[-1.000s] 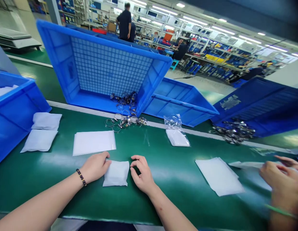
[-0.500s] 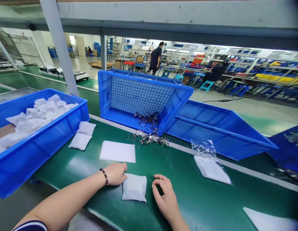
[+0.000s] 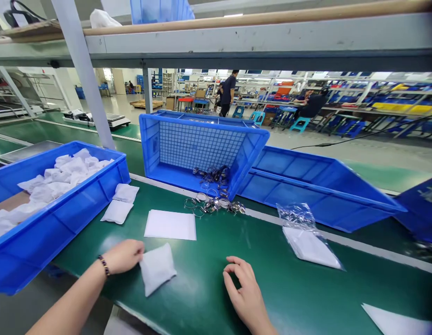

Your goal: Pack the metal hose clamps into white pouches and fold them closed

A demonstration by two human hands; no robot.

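My left hand (image 3: 125, 257) is closed on the upper left corner of a white packet (image 3: 157, 270), which is tilted over the green table (image 3: 202, 298). To the right, my right hand (image 3: 245, 293) rests over the table with curled, parted fingers and nothing in it. Flat white sheets (image 3: 170, 224) lie beyond the left hand. Two more white packets (image 3: 118, 211) lie by the left blue bin. Metal ring clamps (image 3: 216, 204) are heaped at the mouth of a tipped blue bin (image 3: 202, 144).
A blue bin (image 3: 62, 218) full of white packets stands at the left. Another blue bin (image 3: 320, 200) and a clear bag with white sheets (image 3: 308, 246) are at the right. A shelf beam (image 3: 236, 44) crosses above. People are in the background.
My left hand has moved left, taking the white packet with it; the packet has turned. My right hand has hardly moved. The view has tilted slightly upward.
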